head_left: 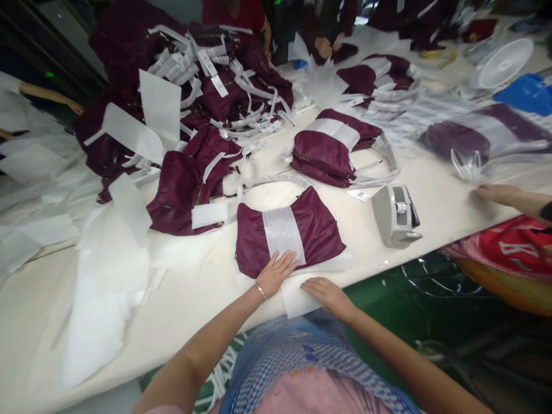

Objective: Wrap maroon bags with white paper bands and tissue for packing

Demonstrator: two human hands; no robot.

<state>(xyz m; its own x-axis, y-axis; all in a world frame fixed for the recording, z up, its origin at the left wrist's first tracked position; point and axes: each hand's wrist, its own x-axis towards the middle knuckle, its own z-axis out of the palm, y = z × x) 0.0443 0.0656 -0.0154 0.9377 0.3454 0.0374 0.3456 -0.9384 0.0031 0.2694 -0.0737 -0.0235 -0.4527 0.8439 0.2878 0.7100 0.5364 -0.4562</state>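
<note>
Near the edge of a long cream-coloured table (181,305), a soft burgundy handbag (318,230) lies flat, the translucent white band (282,224) across its middle probably keeping it compact. The left hand (276,274) rests open on its lower edge, seemingly steadying it; the right hand (330,295), fingers extended, is over a thin white sheet (297,302). Beside the bag stands a grey boxy device (390,215); beyond, burgundy bags with white-wrapped straps (219,100) are heaped. Green floor (375,313) shows below.
</note>
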